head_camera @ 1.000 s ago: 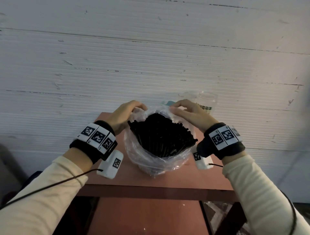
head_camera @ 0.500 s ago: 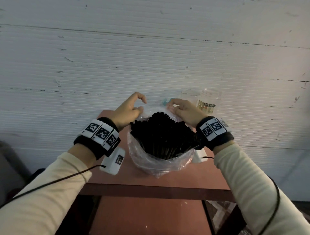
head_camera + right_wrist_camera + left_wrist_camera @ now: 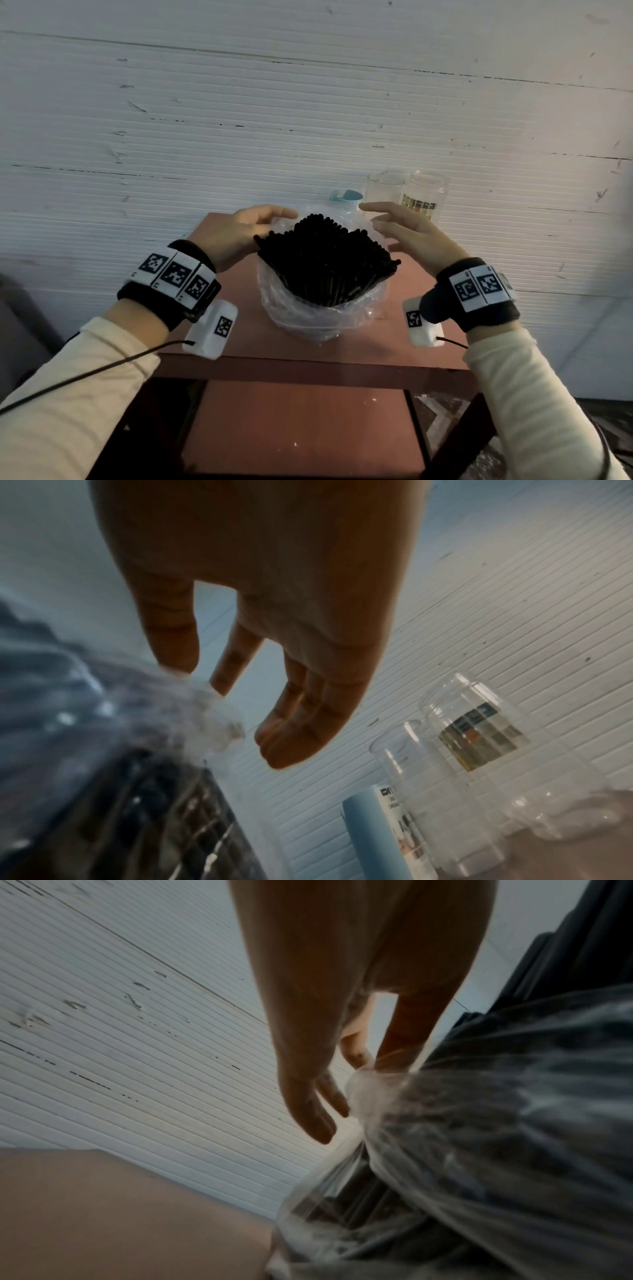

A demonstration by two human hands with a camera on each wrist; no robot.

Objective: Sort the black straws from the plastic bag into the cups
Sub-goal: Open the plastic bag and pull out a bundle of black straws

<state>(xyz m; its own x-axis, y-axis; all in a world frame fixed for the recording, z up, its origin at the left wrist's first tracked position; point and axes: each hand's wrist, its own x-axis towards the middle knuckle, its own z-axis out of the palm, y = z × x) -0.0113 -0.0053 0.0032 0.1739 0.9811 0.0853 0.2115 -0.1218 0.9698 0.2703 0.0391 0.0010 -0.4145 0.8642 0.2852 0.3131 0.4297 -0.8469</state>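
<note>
A clear plastic bag (image 3: pixel 318 315) stands in the middle of the small table, full of upright black straws (image 3: pixel 325 260) that stick out of its open mouth. My left hand (image 3: pixel 246 229) is at the bag's left rim; in the left wrist view thumb and index finger (image 3: pixel 356 1053) pinch the plastic bag (image 3: pixel 479 1123) at its edge. My right hand (image 3: pixel 407 233) hovers at the right rim with fingers spread, the thumb (image 3: pixel 171 642) just touching the bag (image 3: pixel 103 723). Behind it stand a clear cup (image 3: pixel 383 188) and a clear labelled jar (image 3: pixel 424 195).
A light-blue cup or tube (image 3: pixel 347 197) stands behind the bag, next to the clear cup (image 3: pixel 428 791) and jar (image 3: pixel 496 737). The reddish table (image 3: pixel 308 349) is narrow, backed by a white ribbed wall (image 3: pixel 308 120), with a lower shelf (image 3: pixel 301 428).
My right hand has let go of the bag's rim and spread open to the right. My left hand's fingers have come down onto the left rim. More of the straws stand exposed.
</note>
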